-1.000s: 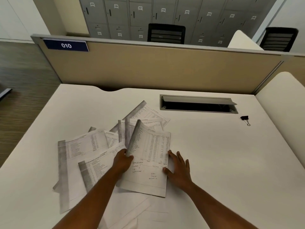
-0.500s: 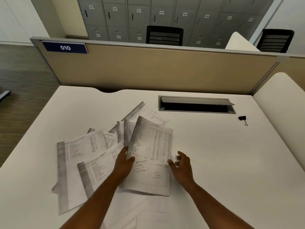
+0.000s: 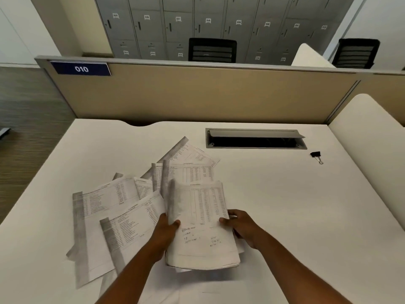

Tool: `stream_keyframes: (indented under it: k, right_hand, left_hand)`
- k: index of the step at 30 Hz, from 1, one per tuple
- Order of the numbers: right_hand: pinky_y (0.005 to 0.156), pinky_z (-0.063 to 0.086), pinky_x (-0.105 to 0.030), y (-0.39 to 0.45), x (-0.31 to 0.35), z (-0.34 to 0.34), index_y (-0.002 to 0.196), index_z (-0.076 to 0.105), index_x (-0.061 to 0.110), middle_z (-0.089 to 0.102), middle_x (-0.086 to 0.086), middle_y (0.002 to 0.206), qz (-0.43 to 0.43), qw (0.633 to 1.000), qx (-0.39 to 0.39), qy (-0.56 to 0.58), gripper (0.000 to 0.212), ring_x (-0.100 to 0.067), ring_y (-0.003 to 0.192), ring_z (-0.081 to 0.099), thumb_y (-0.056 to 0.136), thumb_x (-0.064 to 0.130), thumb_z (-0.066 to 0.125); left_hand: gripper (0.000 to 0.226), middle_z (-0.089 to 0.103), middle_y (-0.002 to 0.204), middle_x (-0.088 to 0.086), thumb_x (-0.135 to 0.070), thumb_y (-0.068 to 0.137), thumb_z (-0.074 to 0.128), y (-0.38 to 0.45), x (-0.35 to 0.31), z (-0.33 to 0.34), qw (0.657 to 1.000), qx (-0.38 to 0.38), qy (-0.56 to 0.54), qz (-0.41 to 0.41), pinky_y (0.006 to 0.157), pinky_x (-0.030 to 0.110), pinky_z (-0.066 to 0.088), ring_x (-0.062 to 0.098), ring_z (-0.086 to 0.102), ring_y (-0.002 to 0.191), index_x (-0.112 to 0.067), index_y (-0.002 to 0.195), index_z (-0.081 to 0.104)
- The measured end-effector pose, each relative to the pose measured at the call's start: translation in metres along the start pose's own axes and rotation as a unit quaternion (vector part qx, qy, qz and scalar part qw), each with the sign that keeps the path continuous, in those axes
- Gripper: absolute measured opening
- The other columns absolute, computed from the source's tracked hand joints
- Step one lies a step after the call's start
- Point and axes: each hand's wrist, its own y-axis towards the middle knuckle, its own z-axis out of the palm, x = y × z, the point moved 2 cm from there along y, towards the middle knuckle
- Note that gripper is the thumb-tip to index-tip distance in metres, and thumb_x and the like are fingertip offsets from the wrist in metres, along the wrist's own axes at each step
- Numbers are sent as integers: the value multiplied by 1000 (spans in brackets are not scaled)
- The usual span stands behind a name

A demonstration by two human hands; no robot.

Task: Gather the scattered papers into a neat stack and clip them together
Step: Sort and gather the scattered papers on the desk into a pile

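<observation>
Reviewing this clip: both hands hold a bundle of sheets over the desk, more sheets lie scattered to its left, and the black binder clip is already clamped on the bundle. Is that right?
Not quite. The binder clip is not on the bundle; the head view shows it lying on the desk far right, near the cable slot. The rest holds: left hand and right hand hold the bundle, scattered sheets lie to its left.
</observation>
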Motion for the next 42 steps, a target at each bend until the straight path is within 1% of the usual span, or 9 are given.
stream_keyframes:
  k: [4,7,13,18,23,28,34,37,42]
  right_hand:
    - [89,62,-42,-2,-8,4,127,62,7,72,-8,120,-4,999,-53,1,46,-26,103,74,85,13,82]
    - [100,56,-45,-4,-8,7,130,63,10,70,-6,127,-10,995,-64,-80,39,-24,111,70,94,23,72]
    - [94,60,-43,-16,2,-3,126,64,14,72,-2,123,-49,991,-93,-80,38,-21,105,72,94,34,71]
    - [79,63,-28,-40,28,-11,121,57,26,71,5,118,-197,964,-165,-64,35,-13,101,72,91,24,75]
    - [80,59,-19,-70,53,-3,116,52,37,66,12,118,-361,907,-218,-13,28,-2,105,66,94,30,68]
    - [80,60,-23,-81,59,-5,129,51,16,67,7,114,-400,888,-223,35,52,-10,105,68,86,25,78]
    - [79,63,-32,-80,65,3,119,63,22,73,6,106,-383,893,-216,92,29,-19,102,71,92,31,73]
    - [81,59,-22,-88,69,0,126,58,25,70,10,111,-425,872,-221,102,45,-15,108,68,86,37,76]
    - [91,57,-21,-75,53,-1,137,49,27,64,10,125,-366,904,-218,38,66,-7,117,61,81,22,85]
  left_hand:
    - [39,51,137,10,-15,99,53,-2,5,5,999,-13,50,-15,100,44,47,20,50,108,-12,135,38]
    - [51,47,142,8,-9,98,52,-5,1,9,997,-4,74,12,105,47,43,26,48,124,-18,144,31]
    - [57,40,150,-1,-15,100,52,-16,-15,13,994,21,73,83,109,49,40,23,43,134,-33,148,29]
    - [44,58,134,-5,-12,101,50,-34,-47,17,987,70,-16,145,96,46,54,19,60,120,-41,133,41]
    - [38,55,126,0,-3,102,42,-57,-79,35,953,-71,-20,293,95,41,55,17,57,116,-17,137,38]
    - [46,48,117,-22,-9,98,56,-69,-89,39,923,-135,-9,360,85,2,44,-13,51,108,-40,123,33]
    - [45,51,130,5,-25,92,50,-72,-99,44,917,-101,-33,385,98,29,51,13,51,121,-18,134,36]
    - [45,49,121,-24,-22,89,55,-73,-100,40,906,-111,-42,405,89,16,51,-2,52,115,-42,123,36]
    - [37,45,104,-41,-6,92,57,-67,-87,45,908,-85,3,411,81,8,49,-12,50,105,-31,113,39]
